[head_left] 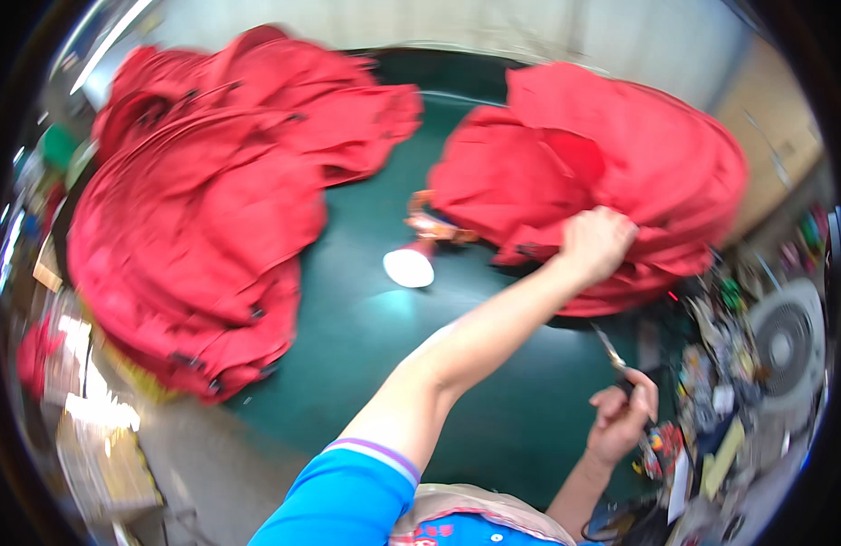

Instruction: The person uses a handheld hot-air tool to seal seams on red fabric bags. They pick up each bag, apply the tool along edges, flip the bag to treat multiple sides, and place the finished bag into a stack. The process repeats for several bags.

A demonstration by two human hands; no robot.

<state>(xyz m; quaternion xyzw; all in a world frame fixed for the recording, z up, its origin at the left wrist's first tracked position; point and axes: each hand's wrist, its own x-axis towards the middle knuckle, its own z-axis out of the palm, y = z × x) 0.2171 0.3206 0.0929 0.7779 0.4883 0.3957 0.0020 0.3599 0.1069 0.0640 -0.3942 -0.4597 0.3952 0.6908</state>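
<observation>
My left hand reaches across to the right, its fingers curled into the near side of a red fabric bag. That bag lies in a crumpled heap with a rounded, piped edge. Lower right, close to my body, my right hand is closed around a small pair of scissors. Their pointed blades aim up and away from me, toward the bag but apart from it. On the left side lie more red fabric bags, folded over each other, with small black fittings along their edges.
A dark green tabletop carries everything. Between the red heaps stands a small lit lamp. At the right edge are a grey round fan-like unit and a clutter of small items. A pale wall rises behind.
</observation>
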